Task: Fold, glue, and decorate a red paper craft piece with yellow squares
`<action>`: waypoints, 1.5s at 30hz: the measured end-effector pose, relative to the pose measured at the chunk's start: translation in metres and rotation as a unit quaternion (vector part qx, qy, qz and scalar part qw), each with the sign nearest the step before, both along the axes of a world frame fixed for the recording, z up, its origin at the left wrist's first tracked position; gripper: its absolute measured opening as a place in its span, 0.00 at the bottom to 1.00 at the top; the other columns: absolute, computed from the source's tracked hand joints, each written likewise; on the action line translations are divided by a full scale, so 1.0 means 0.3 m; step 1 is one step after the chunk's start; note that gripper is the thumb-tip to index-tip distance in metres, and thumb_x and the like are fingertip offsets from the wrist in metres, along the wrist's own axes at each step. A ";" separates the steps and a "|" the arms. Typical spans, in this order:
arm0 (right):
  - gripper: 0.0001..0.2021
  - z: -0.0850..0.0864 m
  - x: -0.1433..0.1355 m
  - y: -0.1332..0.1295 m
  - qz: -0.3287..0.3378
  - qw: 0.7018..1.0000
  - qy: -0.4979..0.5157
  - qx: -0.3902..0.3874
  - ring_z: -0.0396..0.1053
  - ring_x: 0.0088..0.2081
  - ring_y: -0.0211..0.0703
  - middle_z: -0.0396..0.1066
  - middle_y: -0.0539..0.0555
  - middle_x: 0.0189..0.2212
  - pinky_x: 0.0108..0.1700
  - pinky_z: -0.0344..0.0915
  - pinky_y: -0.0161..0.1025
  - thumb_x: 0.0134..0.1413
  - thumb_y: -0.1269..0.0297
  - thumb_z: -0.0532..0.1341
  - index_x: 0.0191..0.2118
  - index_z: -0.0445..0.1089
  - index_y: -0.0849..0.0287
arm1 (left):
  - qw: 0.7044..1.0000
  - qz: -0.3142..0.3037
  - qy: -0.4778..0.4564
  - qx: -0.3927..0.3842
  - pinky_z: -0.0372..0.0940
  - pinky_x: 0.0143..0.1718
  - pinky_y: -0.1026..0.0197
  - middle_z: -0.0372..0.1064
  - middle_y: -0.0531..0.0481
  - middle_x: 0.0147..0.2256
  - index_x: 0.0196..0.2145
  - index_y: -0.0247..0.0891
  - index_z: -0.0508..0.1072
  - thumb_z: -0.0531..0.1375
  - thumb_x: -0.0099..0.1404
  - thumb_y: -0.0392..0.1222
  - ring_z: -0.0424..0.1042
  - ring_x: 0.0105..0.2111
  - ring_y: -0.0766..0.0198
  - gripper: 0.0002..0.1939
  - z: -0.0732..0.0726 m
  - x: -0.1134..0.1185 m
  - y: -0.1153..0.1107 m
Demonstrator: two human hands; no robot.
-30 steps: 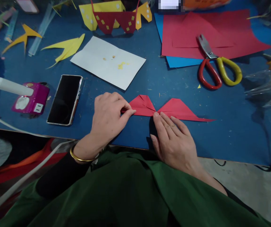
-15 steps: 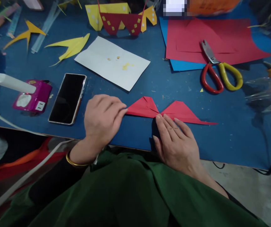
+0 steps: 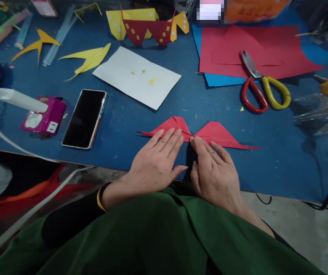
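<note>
A folded red paper piece point(image 3: 214, 133) with two peaks and long pointed ends lies near the front edge of the blue table. My left hand point(image 3: 158, 160) rests flat on its left half, fingers stretched out and the thumb apart. Close to the paper's middle, the fingertips of my right hand point(image 3: 215, 168) press on its lower edge, with the fingers extended. Both hands hide part of that lower edge.
Left of the paper lie a phone point(image 3: 84, 119) and a magenta power adapter point(image 3: 44, 116). Behind are white paper point(image 3: 138, 78), yellow paper cutouts point(image 3: 92, 61) and a red paper mask point(image 3: 148, 32). Scissors point(image 3: 255, 78) rest partly on red sheets point(image 3: 290, 49) at right.
My left hand has let go of the paper's left tip and moved right, now lying flat on the left half. My right hand stays near the middle.
</note>
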State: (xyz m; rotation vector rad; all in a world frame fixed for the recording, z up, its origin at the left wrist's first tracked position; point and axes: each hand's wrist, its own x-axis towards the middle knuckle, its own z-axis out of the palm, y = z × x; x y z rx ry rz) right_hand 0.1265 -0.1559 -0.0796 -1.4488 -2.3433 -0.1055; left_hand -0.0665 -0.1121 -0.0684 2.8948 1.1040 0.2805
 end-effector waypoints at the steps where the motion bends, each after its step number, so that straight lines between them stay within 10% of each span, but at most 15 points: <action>1: 0.28 0.001 -0.001 0.001 0.001 1.000 0.002 -0.001 0.71 0.59 0.52 0.71 0.69 0.58 0.63 0.61 0.50 0.62 0.73 0.52 0.66 0.54 0.76 | 1.000 0.011 0.004 0.006 0.55 0.68 0.42 0.58 0.30 0.66 0.65 0.20 0.63 0.49 0.76 0.53 0.58 0.67 0.44 0.33 0.003 -0.010 -0.003; 18: 0.32 -0.004 -0.006 0.000 -0.004 1.000 -0.010 0.004 0.71 0.59 0.53 0.71 0.69 0.58 0.63 0.62 0.51 0.60 0.73 0.53 0.69 0.51 0.75 | 0.983 0.180 -0.009 0.020 0.50 0.67 0.33 0.56 0.32 0.67 0.71 0.31 0.54 0.53 0.73 0.51 0.54 0.69 0.39 0.35 0.015 -0.182 -0.054; 26: 0.29 -0.004 -0.013 0.001 -0.009 0.999 -0.028 0.014 0.71 0.59 0.53 0.73 0.69 0.57 0.63 0.62 0.52 0.61 0.72 0.52 0.67 0.54 0.78 | 0.997 -0.049 -0.036 -0.038 0.55 0.69 0.48 0.56 0.35 0.68 0.68 0.26 0.58 0.50 0.75 0.52 0.55 0.69 0.49 0.33 -0.005 -0.040 -0.010; 45: 0.23 0.007 0.249 -0.081 -0.190 0.981 -0.047 0.005 0.75 0.54 0.58 0.76 0.70 0.52 0.62 0.63 0.60 0.64 0.69 0.51 0.63 0.63 0.69 | 0.998 -0.049 -0.001 -0.045 0.57 0.65 0.44 0.60 0.33 0.66 0.68 0.26 0.58 0.47 0.73 0.64 0.60 0.65 0.44 0.41 -0.009 -0.004 0.010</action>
